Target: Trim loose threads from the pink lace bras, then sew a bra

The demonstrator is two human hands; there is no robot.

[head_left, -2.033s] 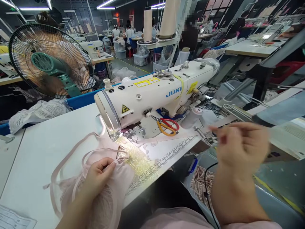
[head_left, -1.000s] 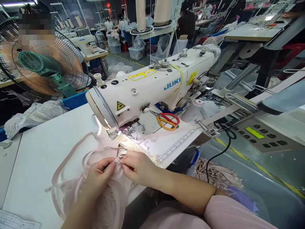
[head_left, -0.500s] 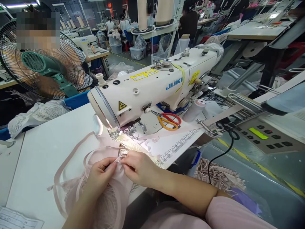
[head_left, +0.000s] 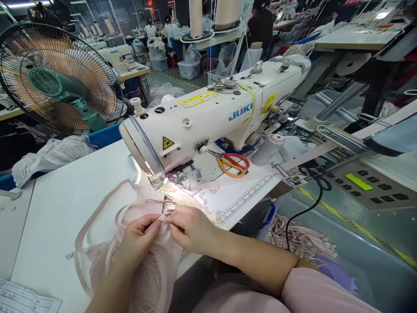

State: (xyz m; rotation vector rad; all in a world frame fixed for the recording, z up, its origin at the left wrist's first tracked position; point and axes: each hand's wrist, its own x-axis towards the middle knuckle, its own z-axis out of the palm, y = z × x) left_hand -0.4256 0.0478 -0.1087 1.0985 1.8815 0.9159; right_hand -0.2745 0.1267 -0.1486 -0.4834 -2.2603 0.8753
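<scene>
A pale pink lace bra [head_left: 156,274] lies over the front edge of the sewing table, its thin straps looping out to the left. My left hand [head_left: 138,239] pinches the bra's narrow edge between thumb and fingers. Close beside it, my right hand [head_left: 192,230] is closed on the same edge, near a small light-coloured piece at the fingertips that I cannot make out. Just beyond both hands stands a white sewing machine [head_left: 195,126], its lit needle area over part of the pink fabric.
Red-and-orange-handled snips [head_left: 233,164] lie on the machine bed, near a thread cone [head_left: 269,150]. A printed ruler [head_left: 247,198] runs along the table. A fan [head_left: 61,82] stands at left. Right of my arm is a plastic bin [head_left: 368,261] with pink strips.
The view has shifted slightly, so the machine's right end sits a little further right. Both hands keep their pinch on the bra, with almost no movement.
</scene>
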